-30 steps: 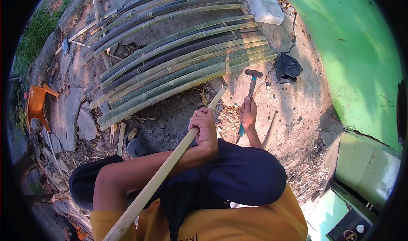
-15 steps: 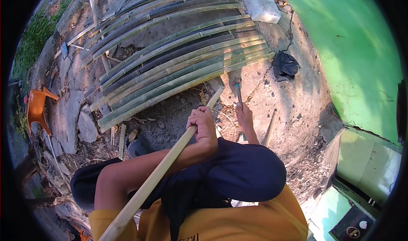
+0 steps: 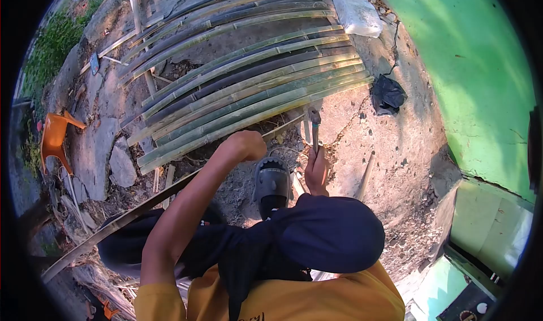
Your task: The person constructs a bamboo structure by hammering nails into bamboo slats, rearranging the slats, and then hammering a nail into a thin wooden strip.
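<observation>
My left hand (image 3: 244, 145) is closed around a long split bamboo strip (image 3: 130, 216) that runs low from the lower left up to the edge of the bamboo slats (image 3: 243, 95) laid side by side on the ground. My right hand (image 3: 317, 171) grips a hammer (image 3: 314, 126) by its handle, with the head up near the end of the slats. A grey sandal (image 3: 272, 182) on my foot rests between the two hands. My dark shorts and yellow shirt fill the bottom of the view.
A green wall (image 3: 469, 78) stands at the right. A black bag (image 3: 387, 93) and a white block (image 3: 357, 13) lie near it. An orange plastic chair (image 3: 54, 140) is at the left, with flat stones (image 3: 121, 165) and loose sticks on the dirt.
My left hand has lowered the bamboo strip from a steep slant to nearly flat along the ground. My foot in the sandal has come forward. The hammer stays raised near the slats' end.
</observation>
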The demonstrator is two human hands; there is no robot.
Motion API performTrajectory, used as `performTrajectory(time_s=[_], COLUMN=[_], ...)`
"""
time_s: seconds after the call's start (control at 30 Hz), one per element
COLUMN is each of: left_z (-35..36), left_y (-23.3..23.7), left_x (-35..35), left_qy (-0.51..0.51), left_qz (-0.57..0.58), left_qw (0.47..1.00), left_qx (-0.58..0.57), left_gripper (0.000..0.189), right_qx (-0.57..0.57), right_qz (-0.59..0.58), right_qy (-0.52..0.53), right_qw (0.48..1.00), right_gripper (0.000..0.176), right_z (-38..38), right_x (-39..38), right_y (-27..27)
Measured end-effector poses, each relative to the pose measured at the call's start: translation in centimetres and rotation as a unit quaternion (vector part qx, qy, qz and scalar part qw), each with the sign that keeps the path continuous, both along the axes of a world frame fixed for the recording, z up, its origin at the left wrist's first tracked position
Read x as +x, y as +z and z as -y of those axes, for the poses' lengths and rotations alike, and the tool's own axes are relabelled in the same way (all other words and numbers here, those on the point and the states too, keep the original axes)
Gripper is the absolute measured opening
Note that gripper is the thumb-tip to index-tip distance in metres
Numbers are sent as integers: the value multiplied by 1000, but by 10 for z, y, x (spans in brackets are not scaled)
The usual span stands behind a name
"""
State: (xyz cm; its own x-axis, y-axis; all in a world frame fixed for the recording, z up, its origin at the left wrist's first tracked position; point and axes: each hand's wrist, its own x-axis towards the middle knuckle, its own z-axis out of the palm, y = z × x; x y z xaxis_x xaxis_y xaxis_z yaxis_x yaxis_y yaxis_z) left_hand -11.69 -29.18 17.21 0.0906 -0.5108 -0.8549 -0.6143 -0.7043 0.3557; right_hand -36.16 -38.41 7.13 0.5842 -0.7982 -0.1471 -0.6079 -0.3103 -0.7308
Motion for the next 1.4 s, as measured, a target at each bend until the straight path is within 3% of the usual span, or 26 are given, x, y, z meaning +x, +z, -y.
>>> performTrajectory(time_s=[0.1, 0.13, 0.17, 0.27, 0.37, 0.4, 0.5, 0.53, 0.6, 0.67, 0.77, 0.8, 0.83, 0.9, 1.03, 1.1, 1.17, 1.23, 1.3, 1.4], left_z=[6, 8, 9, 21, 28, 32, 38, 37, 35, 33, 31, 29, 26, 20, 21, 25, 20, 17, 21, 22], left_y=[0, -3, -4, 24, 12, 23, 25, 18, 2, 11, -3, -8, -5, -2, 9, 22, -9, -21, -21, 9], left_x=[2, 4, 6, 13, 13, 12, 9, 4, 0, -1, 0, 0, -1, -2, 2, 7, 1, -1, -10, -23], left_qy=[22, -17, -54, -21, -9, -48, -110, -111, -90, -98, -133, -155, -156, -67, -43, -100, -114, -115, -21, 28], left_qz=[-1, 12, 27, -1, -15, -13, 0, 2, 62, 37, 31, 40, 43, 60, 34, 11, 38, 62, 78, 113], left_qw=[999, 1000, 998, 1000, 999, 998, 994, 994, 994, 994, 991, 987, 986, 995, 998, 995, 993, 991, 996, 993], left_qx=[41, 13, -16, 5, 44, 38, 7, 5, -19, 14, 4, -26, -29, -51, -7, 5, -19, -33, 42, 26], left_gripper=[48, 46, 44, 35, 30, 30, 37, 37, 38, 38, 34, 35, 35, 37, 37, 37, 37, 37, 32, 32], right_qx=[-88, -89, -93, -87, -92, -69, -65, -46, -30, 11, -15, -76, -23, 36, 63, 4, 75, 71, 74, -33], right_qz=[7, -100, -98, -99, -20, -29, -97, -119, -78, -55, -40, -107, -90, -81, 23, -63, -65, -32, -5, -71], right_qy=[12, 35, 36, -9, -13, -16, 39, 10, -23, -80, -28, 12, -2, -58, -96, 47, -58, -87, -120, 21], right_qw=[996, 990, 990, 991, 995, 997, 992, 992, 996, 995, 999, 991, 996, 994, 993, 997, 993, 993, 990, 997], right_gripper=[22, 22, 22, 20, 22, 23, 26, 27, 27, 27, 36, 38, 39, 36, 35, 33, 33, 34, 34, 35], right_z=[1, 8, 15, 32, 25, 21, 22, 24, 34, 27, 24, 24, 27, 40, 29, 39, 53, 47, 34, 28], right_x=[7, 5, -2, -9, -6, -6, -18, -16, -7, 0, -4, -8, -6, -9, -6, -14, -5, -1, -4, -6], right_y=[-19, -33, -42, -48, -5, 3, -53, -61, -49, -18, -38, -62, -68, -62, -40, -82, -77, -52, -45, -65])
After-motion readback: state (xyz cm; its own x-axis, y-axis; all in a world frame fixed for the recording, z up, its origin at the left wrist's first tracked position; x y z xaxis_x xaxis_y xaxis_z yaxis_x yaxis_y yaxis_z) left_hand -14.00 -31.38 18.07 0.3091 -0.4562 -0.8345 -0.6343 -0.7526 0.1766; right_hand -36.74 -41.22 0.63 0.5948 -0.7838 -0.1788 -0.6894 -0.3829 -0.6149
